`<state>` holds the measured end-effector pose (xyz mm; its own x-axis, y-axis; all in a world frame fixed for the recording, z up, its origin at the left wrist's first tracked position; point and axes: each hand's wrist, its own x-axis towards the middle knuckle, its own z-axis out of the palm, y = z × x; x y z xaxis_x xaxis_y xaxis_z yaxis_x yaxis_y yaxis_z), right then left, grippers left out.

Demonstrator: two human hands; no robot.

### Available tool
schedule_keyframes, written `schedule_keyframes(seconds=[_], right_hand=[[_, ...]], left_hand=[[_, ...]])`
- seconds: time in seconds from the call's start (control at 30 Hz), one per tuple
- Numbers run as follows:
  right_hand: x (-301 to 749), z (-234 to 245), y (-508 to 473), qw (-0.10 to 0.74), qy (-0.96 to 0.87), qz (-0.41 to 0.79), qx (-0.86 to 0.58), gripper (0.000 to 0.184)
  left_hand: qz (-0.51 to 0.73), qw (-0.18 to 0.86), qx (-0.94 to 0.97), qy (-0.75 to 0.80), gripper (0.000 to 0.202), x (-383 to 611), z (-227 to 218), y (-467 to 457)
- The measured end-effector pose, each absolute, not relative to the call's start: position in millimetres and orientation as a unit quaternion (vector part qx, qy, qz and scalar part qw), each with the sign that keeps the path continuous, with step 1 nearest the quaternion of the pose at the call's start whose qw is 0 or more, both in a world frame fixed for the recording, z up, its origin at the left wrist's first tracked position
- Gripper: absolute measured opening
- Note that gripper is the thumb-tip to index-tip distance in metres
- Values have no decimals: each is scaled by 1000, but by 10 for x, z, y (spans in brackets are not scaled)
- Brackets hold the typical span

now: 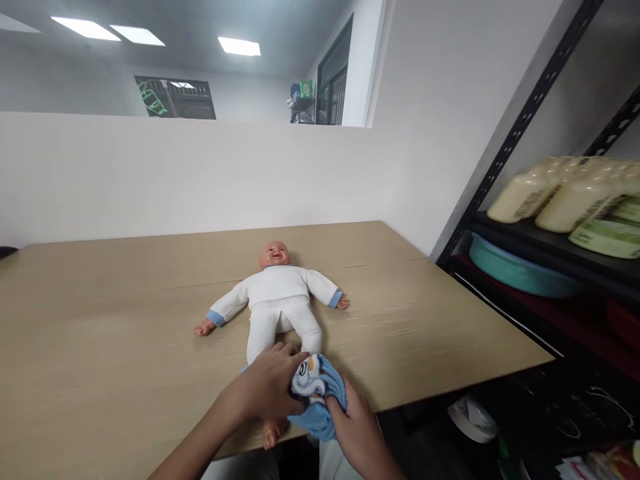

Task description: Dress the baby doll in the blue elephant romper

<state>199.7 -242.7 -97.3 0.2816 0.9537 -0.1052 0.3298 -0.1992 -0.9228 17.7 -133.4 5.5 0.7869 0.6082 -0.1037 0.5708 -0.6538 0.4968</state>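
A baby doll (pixel 277 293) in a white suit with blue cuffs lies on its back on the wooden table (pixel 125 320), head away from me, arms spread. My left hand (pixel 270 383) and my right hand (pixel 355 427) are both closed on a small blue garment (pixel 317 393) with a cartoon face print, held at the doll's right-hand leg near the table's front edge. One bare doll foot (pixel 271 433) pokes out below my left hand. The other foot is hidden by the cloth.
A white partition wall stands behind the table. At the right a black metal shelf (pixel 525 120) holds cream-coloured bottles (pixel 565 197) and a teal basin (pixel 515 270). Clutter lies on the floor under the shelf.
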Motion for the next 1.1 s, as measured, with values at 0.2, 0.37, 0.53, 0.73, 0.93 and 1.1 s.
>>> schedule_keyframes(seconds=[0.2, 0.37, 0.53, 0.73, 0.93, 1.1], right_hand=[[1954, -1088, -2447, 428, -482, 405, -648, 52], [1931, -1000, -2378, 488, -530, 281, -634, 48], [2087, -770, -2105, 548, -643, 183, -503, 39], [2426, -691, -1596, 505, -588, 447, -447, 25], [2690, -690, -1100, 350, -583, 635, -366, 56], [2743, -483, -1087, 281, -623, 643, -344, 63]], left_hand=[[91, 303, 892, 323, 24, 148, 1, -1267], [143, 417, 850, 288, 25, 64, 14, -1200], [161, 455, 824, 296, 29, -15, 57, -1166], [208, 426, 814, 337, 44, -96, 52, -1104], [151, 528, 783, 290, 50, -89, 85, -938], [180, 462, 795, 350, 64, -199, 111, -1019]])
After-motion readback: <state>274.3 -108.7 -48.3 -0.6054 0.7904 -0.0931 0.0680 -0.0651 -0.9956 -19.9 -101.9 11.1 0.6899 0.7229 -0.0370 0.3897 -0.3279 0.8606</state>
